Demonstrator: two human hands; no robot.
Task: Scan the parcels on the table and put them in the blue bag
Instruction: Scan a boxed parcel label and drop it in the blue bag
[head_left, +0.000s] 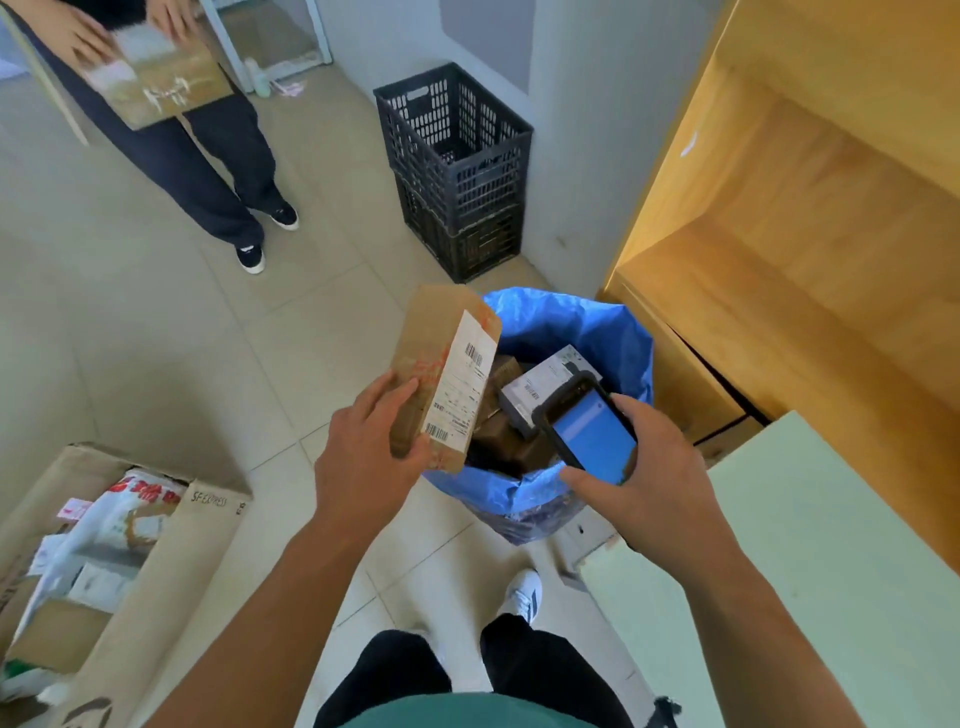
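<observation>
My left hand (363, 447) grips a brown cardboard parcel (431, 343) with a white barcode label, held upright at the left rim of the blue bag (597, 332). My right hand (649, 467) holds a black handheld scanner (589, 428) with a lit blue screen, over the bag's near right rim, beside the parcel. The bag stands open on the floor and holds several parcels, among them a grey box (550, 382) and dark brown boxes (498, 441).
A pale green table (831, 571) is at the lower right, wooden shelving (805, 208) behind it. Stacked black crates (457, 166) stand by the wall. An open cardboard carton (104, 566) with more parcels sits at the lower left. Another person (197, 156) holds a parcel (156, 78) at the upper left.
</observation>
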